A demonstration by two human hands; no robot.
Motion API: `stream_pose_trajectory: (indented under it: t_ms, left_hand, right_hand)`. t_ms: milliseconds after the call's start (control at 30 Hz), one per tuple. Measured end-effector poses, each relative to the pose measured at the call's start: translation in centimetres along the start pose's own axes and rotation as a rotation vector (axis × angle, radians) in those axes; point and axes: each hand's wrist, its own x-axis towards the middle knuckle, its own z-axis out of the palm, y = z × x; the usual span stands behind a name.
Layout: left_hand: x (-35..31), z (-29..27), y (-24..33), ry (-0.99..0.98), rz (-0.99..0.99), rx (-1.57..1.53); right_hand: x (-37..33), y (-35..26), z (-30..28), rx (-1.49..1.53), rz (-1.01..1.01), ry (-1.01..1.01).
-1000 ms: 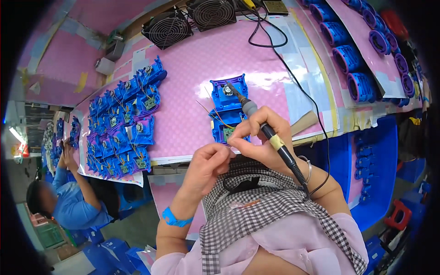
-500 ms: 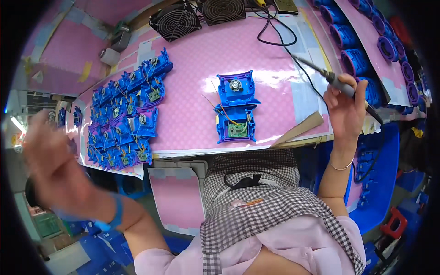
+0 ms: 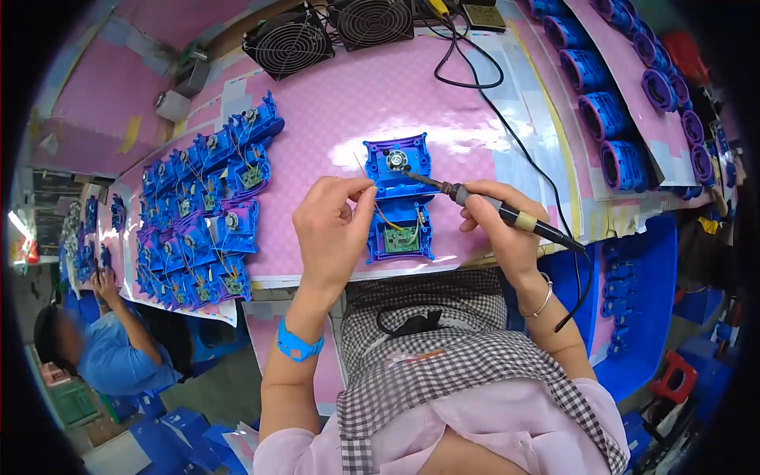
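My right hand [image 3: 507,237] grips a soldering iron [image 3: 525,222] like a pen, and its tip reaches the lower edge of a round speaker [image 3: 397,161]. That speaker sits in the upper half of a blue plastic casing [image 3: 419,184]. Over the casing's left edge, my left hand [image 3: 332,229] pinches a thin wire [image 3: 359,164] between thumb and forefinger. Below, the casing's other half holds a green circuit board [image 3: 401,239] with an orange wire [image 3: 385,215] rising from it. I cannot tell whether the iron's tip touches the speaker.
Rows of similar blue casings [image 3: 194,218] lie to the left. Two black fans [image 3: 289,46] stand at the back. The iron's black cable [image 3: 526,142] crosses the table's right side, near blue-purple round parts [image 3: 602,115]. A blue bin [image 3: 653,293] is at right; a co-worker [image 3: 127,352] sits far left.
My left hand has come in from the far left and now pinches the wire. My right hand has brought the soldering iron down and left, to the speaker. The co-worker is now visible.
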Motion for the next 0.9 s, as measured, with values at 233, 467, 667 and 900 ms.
stream_pose_trajectory:
  t_ms: [233, 467, 667, 900]
  left_hand:
    - [0.0, 1.0, -0.4, -0.026, -0.025, -0.047]
    - [0.1, 0.8, 0.0, -0.068, -0.041, -0.029]
    - [0.1, 1.0, -0.1, -0.064, -0.050, -0.037]
    - [0.1, 1.0, 0.0, -0.059, -0.035, -0.044]
  right_hand:
    - [0.5, 1.3, 0.6, 0.081, 0.022, 0.073]
    - [0.5, 1.4, 0.5, 0.073, 0.028, 0.057]
    - [0.1, 1.8, 0.4, -0.032, -0.065, 0.008]
    - [0.2, 2.5, 0.3, -0.128, -0.212, -0.015]
